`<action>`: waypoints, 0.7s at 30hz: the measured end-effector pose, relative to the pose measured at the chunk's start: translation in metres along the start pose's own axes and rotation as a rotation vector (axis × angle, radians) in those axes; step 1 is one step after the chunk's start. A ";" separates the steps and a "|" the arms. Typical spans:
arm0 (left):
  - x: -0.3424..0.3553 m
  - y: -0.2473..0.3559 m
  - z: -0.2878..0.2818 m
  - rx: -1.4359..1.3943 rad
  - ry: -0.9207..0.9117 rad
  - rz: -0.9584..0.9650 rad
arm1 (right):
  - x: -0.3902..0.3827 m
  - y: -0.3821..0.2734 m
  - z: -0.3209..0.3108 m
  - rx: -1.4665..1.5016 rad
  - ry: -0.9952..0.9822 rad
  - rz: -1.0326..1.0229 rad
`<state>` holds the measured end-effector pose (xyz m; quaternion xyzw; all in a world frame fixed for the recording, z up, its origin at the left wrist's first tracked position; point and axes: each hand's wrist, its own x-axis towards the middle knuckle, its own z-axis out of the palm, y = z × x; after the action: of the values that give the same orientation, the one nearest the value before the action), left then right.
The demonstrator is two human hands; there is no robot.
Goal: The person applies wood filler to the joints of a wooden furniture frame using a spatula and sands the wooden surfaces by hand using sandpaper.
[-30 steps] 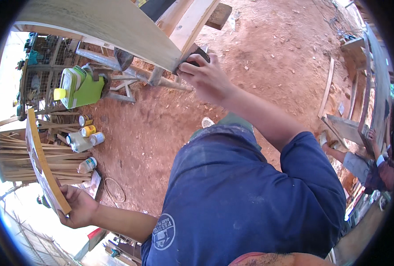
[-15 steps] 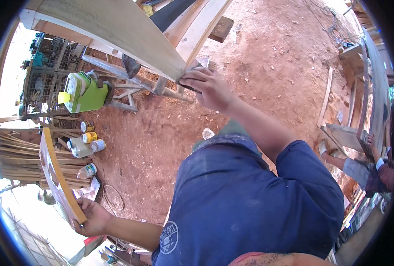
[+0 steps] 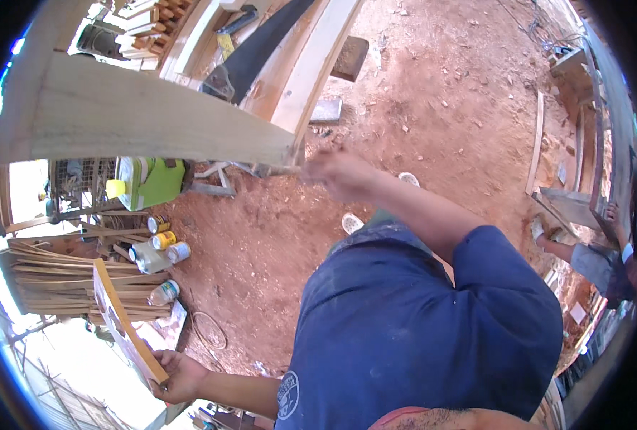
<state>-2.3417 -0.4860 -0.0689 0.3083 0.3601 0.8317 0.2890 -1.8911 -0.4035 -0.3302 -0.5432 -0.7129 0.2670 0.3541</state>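
Presently, the left hand [image 3: 179, 376] is closed, thumb against fingers, on the near end of a curved strip [image 3: 127, 322], whose other end points up and away at the person's left. Right hand [image 3: 340, 174] is at the right-hand corner of the pale board [image 3: 146, 118]; blurred, so I cannot tell how far its fingers are closed, whether they hold anything, or whether they touch the wood. Judgement: work at that corner calls for light, even pressure, fingertips clear of the edge; the strip, held by one end only, wants a firm pinch and a steady wrist lest it swing. Beyond: planks [image 3: 318, 57] meeting the board, green jug [image 3: 157, 185], yellow can [image 3: 164, 240], strip pile [image 3: 53, 279]. At far right, a co-worker's hand [image 3: 610, 211] near leaning boards.
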 end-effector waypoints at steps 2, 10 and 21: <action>0.000 0.000 0.005 -0.016 -0.046 -0.028 | -0.006 0.003 -0.001 0.082 -0.272 -0.029; -0.018 -0.009 0.079 -0.245 -0.136 -0.046 | -0.018 0.005 -0.111 0.879 0.003 0.163; -0.097 -0.002 0.255 -0.134 -0.303 0.288 | 0.073 0.022 -0.247 1.398 -0.380 0.116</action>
<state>-2.0951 -0.4463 0.0404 0.4580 0.2087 0.8307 0.2380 -1.6936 -0.3283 -0.1812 -0.1710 -0.3951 0.7682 0.4737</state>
